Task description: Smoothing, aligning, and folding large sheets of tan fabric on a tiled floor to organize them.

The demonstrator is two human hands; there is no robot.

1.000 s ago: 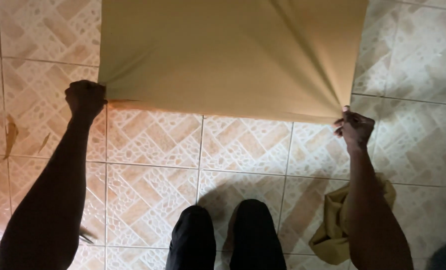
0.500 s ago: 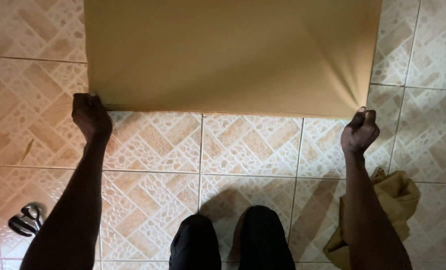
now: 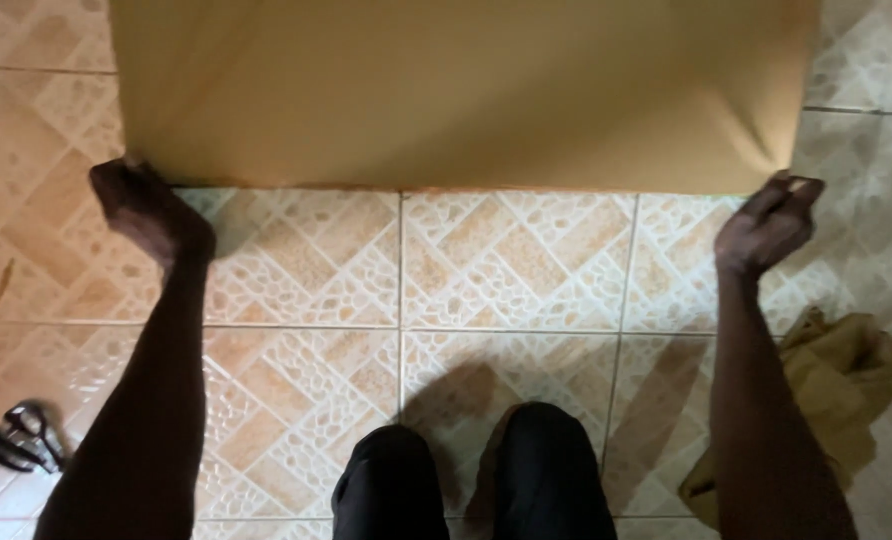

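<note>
A large tan cloth (image 3: pixel 466 90) lies spread over the patterned tile floor, filling the top of the view. My left hand (image 3: pixel 146 210) pinches its near left corner. At the near right corner my right hand (image 3: pixel 769 225) grips the edge, where the fabric puckers. Both arms reach straight forward, with the cloth's near edge stretched between the hands. My dark-trousered knees (image 3: pixel 476 480) show at the bottom centre.
Black-handled scissors (image 3: pixel 21 438) lie on the tiles at the lower left. A crumpled heap of the same tan fabric (image 3: pixel 826 390) sits at the lower right beside my right arm. Cream and orange tiles (image 3: pixel 506 270) cover the floor.
Both hands have kept their hold on the corners while the cloth settled flatter and straighter. The view shifted, bringing the scissors into sight at the lower left.
</note>
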